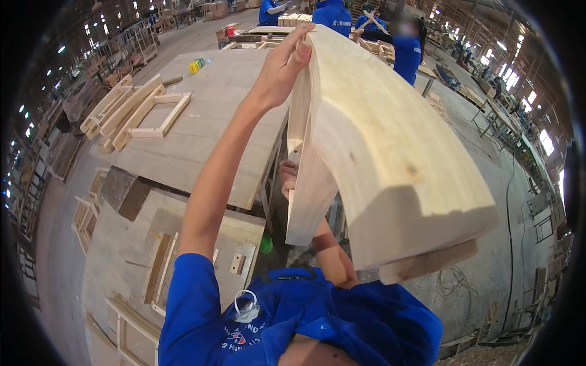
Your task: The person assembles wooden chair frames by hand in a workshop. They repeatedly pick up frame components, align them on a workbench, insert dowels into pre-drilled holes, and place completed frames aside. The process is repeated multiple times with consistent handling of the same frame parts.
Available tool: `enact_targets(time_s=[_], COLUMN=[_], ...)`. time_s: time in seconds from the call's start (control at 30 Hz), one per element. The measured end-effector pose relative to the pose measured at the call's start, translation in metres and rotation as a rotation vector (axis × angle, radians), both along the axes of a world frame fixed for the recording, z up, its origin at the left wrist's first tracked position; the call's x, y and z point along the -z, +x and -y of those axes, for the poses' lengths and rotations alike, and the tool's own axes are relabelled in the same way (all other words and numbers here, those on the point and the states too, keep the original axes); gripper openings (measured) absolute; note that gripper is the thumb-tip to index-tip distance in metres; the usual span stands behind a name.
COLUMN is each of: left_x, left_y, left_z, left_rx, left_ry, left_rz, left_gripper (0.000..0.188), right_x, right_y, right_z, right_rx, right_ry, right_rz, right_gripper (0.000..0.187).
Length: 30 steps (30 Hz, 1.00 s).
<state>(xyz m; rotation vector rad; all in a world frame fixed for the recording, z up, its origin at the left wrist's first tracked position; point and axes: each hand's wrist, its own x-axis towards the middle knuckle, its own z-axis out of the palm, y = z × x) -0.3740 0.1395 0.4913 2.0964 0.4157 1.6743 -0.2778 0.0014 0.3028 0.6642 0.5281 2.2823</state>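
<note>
A yellow pack (196,65), contents hidden, lies on the table (220,91), right of which the left hand (282,70) and right hand (288,178) hold the wood (397,122), its long axis slanting down rightward

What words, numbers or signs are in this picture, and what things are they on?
Front of the wearer's blue shirt: white letters around a small red-and-white emblem, partly lost in the folds; I won't copy them out.
Back of a co-worker's blue shirt: white lettering, too small and blurred to read.
Another co-worker's blue sleeve: a small pale mark, too blurred to read.
Big wooden piece: no writing that I can see.
</note>
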Motion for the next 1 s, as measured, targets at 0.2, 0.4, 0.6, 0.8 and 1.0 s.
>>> enact_targets(time_s=[0.2, 0.4, 0.6, 0.8, 1.0], left_x=[-0.014, 0.014, 0.024, 0.02, 0.044], left_y=[-0.004, 0.001, -0.005, -0.005, -0.024], left_z=[0.04, 0.065, 0.09, 0.132, 0.119], left_rx=[0.113, 0.152, 0.253, 0.417, 0.397], left_ry=[0.053, 0.068, 0.004, -0.536, -1.136], left_rz=[-0.062, -0.086, -0.149, -0.017, -0.129], left_gripper=[0.078, 0.089, 0.079, 0.074, 0.063], right_x=[0.01, 0.05, 0.073, 0.094, 0.112], right_y=[0.019, 0.027, 0.025, 0.051, 0.155], right_z=[-0.008, -0.03, -0.035, -0.028, -0.008], right_rx=[0.116, 0.268, 0.358, 0.569, 0.622], right_ry=[0.043, 0.119, 0.147, 0.191, 0.138], right_rz=[0.17, 0.442, 0.638, 1.041, 1.037], right_gripper=[0.012, 0.012, 0.013, 0.014, 0.02])
